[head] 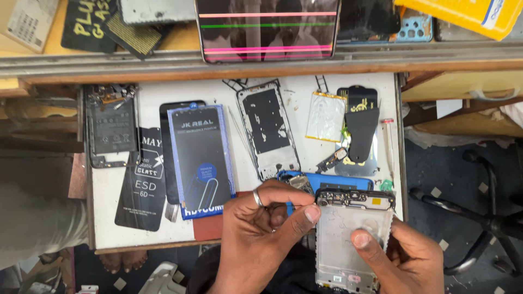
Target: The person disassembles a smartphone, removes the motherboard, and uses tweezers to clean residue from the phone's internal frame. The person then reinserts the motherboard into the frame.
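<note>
Silver-grey phone frame [348,239] sits upright in my right hand [408,256], fingers grasping it from beneath, thumb flat on its face, just below the white counter [109,212]. My left hand [261,228] is clenched beside it, thumb tip touching the frame's upper left edge.

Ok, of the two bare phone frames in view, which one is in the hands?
The pale frame at the lower right, held between both hands. The other frame, with dark inner panels, lies untouched on the white tabletop higher up.
</note>
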